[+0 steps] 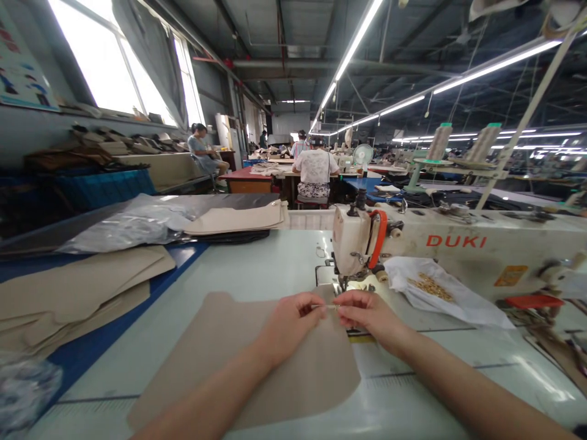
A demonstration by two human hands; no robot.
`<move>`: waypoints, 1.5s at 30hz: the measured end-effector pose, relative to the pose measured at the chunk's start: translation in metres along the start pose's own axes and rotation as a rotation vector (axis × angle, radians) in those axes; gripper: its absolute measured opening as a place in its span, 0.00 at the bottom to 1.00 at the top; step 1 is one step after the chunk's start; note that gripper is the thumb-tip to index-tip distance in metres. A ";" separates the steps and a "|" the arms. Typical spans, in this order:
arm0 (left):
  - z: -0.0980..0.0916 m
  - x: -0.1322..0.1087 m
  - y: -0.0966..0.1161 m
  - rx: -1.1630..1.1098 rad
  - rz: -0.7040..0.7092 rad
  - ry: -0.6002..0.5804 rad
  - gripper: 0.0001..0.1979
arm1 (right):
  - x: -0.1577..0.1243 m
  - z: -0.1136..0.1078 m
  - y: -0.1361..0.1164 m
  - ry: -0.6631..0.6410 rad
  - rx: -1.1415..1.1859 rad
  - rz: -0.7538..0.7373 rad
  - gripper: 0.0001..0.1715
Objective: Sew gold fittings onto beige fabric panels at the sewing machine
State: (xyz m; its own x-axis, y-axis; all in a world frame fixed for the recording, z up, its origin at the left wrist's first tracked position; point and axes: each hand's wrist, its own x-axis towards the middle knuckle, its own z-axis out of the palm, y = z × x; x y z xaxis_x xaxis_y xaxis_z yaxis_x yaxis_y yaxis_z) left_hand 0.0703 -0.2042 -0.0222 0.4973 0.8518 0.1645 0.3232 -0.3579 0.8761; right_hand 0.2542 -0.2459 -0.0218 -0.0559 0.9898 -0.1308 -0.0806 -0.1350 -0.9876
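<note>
Left grip [287, 324], right grip [371, 318], thin pale strip [326, 307] pinched between

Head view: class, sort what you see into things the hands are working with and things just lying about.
In use:
left hand and right hand, both pinching a small thin piece
tan fabric panel beneath them
sewing machine just behind
bag of small gold parts, probably

Lying about:
stack of tan panels, far left
clear plastic bag
thread cones
fan

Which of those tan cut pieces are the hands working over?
The single tan piece lying flat on the pale table under the left hand and right hand; the others sit stacked further left.
</note>
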 end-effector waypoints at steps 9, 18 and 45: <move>0.001 -0.001 0.001 0.154 0.053 0.021 0.09 | 0.007 0.001 0.007 -0.051 0.133 0.032 0.19; 0.003 -0.001 0.004 -0.117 -0.096 -0.073 0.10 | 0.010 -0.001 0.012 -0.066 0.004 -0.041 0.18; -0.004 -0.003 0.009 -0.631 -0.301 -0.308 0.15 | -0.003 0.005 0.006 -0.166 0.241 0.010 0.16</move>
State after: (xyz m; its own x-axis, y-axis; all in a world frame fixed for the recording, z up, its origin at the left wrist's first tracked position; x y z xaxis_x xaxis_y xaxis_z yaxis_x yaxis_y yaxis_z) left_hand 0.0688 -0.2086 -0.0129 0.6927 0.6997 -0.1749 0.0053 0.2376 0.9714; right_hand 0.2488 -0.2502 -0.0273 -0.2183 0.9703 -0.1045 -0.3123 -0.1709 -0.9345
